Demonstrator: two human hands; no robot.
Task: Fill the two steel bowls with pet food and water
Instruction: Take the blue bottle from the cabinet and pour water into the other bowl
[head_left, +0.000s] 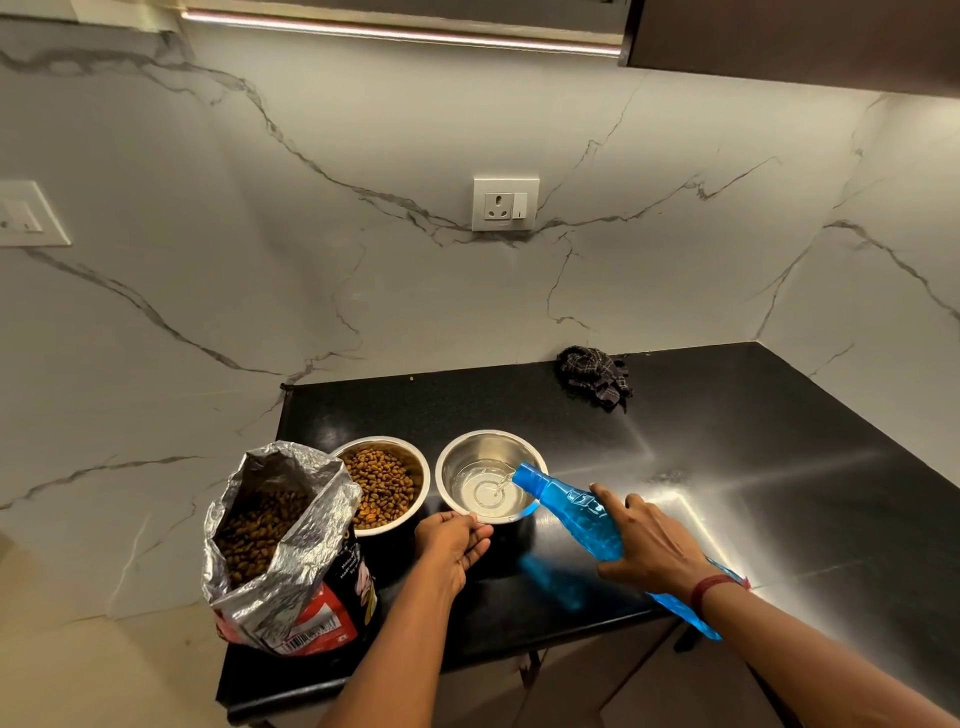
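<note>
Two steel bowls stand side by side on the black counter. The left bowl is heaped with brown kibble. The right bowl holds a shallow pool of water. My right hand grips a blue plastic bottle, tilted with its open neck over the right bowl's rim, and a thin stream of water runs from it into the bowl. My left hand holds the near rim of the right bowl, fingers curled against it.
An open pet food bag with silver lining stands at the counter's front left corner, next to the kibble bowl. A crumpled dark checked cloth lies at the back by the marble wall. A wall socket sits above.
</note>
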